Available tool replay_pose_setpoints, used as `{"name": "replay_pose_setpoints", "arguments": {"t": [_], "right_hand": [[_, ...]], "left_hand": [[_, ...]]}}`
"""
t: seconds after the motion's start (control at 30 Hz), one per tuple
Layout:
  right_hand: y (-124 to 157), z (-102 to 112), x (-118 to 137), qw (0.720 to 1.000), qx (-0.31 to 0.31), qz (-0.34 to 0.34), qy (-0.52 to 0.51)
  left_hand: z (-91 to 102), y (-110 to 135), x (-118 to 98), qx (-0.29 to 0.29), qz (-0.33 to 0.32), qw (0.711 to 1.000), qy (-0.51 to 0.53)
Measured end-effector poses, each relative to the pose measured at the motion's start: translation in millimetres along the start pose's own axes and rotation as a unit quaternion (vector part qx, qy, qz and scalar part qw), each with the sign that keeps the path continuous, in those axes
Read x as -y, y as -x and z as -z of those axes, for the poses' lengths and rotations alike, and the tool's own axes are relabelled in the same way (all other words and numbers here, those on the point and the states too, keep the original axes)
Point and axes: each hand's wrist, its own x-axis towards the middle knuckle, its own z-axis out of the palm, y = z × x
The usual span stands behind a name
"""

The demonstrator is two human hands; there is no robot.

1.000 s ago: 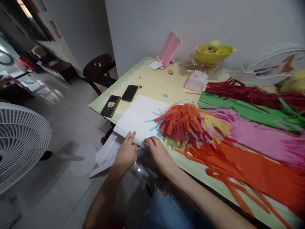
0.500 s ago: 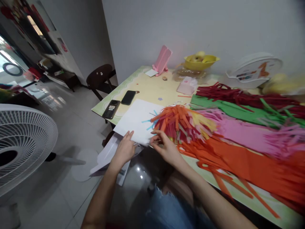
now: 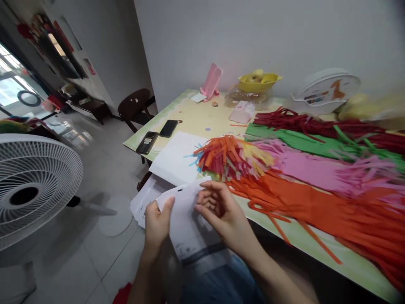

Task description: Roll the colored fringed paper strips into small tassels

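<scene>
Above my lap, my left hand grips a white printed sheet of paper by its left edge, thumb on top. The sheet tilts down toward me, with faint print and a dark band near its lower end. My right hand is closed at the sheet's upper right edge, fingers curled; exactly how the fingertips meet the paper is partly hidden. Just beyond lies a blank white sheet on the table. A tassel-like bundle of orange, red and yellow strips overlaps its right side.
More papers stick out below the table edge. Fringed orange, pink, green and dark red paper covers the right side. Two phones lie left. Behind stand a pink stand and yellow fruit bowl. A fan stands left.
The printed sheet has come up from below the table edge into view over my lap. My left hand moved down and closed on its edge. My right hand turned and its fingers curled.
</scene>
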Motion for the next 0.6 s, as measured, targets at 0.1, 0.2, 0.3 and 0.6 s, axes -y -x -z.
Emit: {"name": "replay_pose_setpoints", "arguments": {"t": [0.1, 0.2, 0.3, 0.6], "right_hand": [[8, 1, -2, 0.998, -0.038, 0.032, 0.048], [11, 6, -4, 0.992, -0.070, 0.049, 0.089], [15, 10, -3, 0.984, -0.080, 0.072, 0.142], [29, 60, -8, 0.980, -0.065, -0.010, 0.186]], "left_hand": [[-18.7, 11, -6, 0.003, 0.000, 0.999, 0.038], [-26.7, 22, -15, 0.018, 0.005, 0.999, 0.049], [-30.3, 31, -19, 0.029, -0.016, 0.999, 0.040], [-13.5, 30, -4, -0.018, 0.034, 0.988, 0.149]]}}
